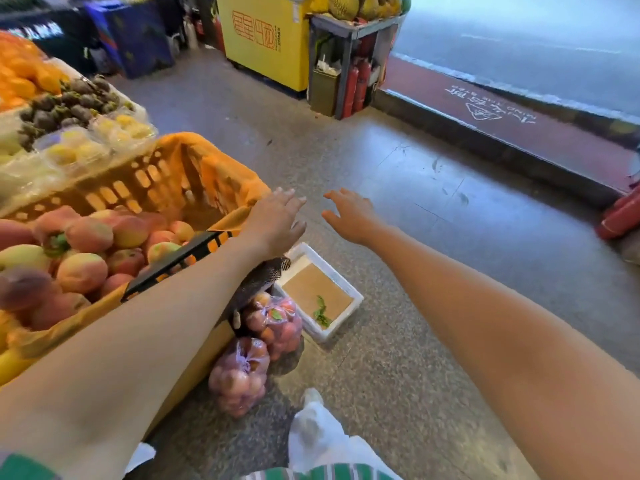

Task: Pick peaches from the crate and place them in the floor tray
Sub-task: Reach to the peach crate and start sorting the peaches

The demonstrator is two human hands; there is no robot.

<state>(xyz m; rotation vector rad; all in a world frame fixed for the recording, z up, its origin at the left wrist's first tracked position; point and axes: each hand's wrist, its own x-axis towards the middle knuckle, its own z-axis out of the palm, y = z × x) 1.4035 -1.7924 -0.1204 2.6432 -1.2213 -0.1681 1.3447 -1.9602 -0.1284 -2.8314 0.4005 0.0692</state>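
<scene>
Open, empty grip on left hand (273,223) and right hand (348,216); reach 9 o'clock into crate (138,181), cup one peach (83,271) softly, lower into tray (341,320) at 6 o'clock.

Both bare arms reach straight forward, the forearms converging so that the two hands are near each other but apart. The left hand (277,220) is palm down, its fingers straight and loosely spread, gripping nothing. The right hand (349,213) is likewise flat and empty, thumb out, fingers extended and angled toward the left hand.
</scene>
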